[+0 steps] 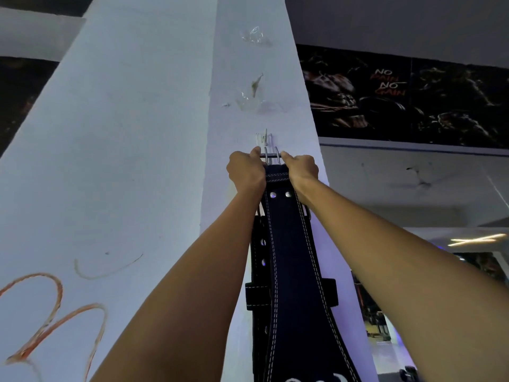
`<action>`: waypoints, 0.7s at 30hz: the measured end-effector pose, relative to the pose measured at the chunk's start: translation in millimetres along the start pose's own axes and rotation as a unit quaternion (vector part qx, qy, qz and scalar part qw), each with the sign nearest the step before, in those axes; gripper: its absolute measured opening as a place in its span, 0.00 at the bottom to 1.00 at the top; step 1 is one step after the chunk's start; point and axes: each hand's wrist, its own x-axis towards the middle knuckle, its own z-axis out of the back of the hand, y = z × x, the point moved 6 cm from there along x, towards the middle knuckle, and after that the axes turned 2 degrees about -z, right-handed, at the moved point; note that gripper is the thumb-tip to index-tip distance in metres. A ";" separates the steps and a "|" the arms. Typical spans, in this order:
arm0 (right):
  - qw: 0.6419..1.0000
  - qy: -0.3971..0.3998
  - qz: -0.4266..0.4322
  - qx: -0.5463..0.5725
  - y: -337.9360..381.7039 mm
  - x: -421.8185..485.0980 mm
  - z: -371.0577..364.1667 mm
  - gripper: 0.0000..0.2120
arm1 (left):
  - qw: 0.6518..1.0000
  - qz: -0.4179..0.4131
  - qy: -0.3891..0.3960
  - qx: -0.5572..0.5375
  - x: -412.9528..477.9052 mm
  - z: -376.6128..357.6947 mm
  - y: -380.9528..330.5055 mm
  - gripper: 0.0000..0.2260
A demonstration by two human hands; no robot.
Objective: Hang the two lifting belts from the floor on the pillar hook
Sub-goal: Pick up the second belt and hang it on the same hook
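A dark navy lifting belt [289, 244] with white stitching hangs down the white pillar [137, 133]. Its metal buckle [271, 157] is held up just below a small white hook [263, 139] on the pillar. My left hand [245, 172] grips the buckle's left end and my right hand [300, 170] grips its right end. A second black belt [259, 260] with punched holes lies behind the first against the pillar; its top end is hidden by my left wrist, so I cannot see what holds it.
Two torn clear hook remnants [254, 35] [252, 95] stick to the pillar higher up. A dark gym poster [399, 97] reading "No pain no gain" covers the wall at right. Orange scribbles [52, 312] mark the pillar's left face.
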 end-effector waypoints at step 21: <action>0.998 0.034 -0.043 -0.001 -14.0 -7.9 -4.9 0.27 | 0.993 -0.009 0.089 0.081 3.4 3.8 17.9 0.21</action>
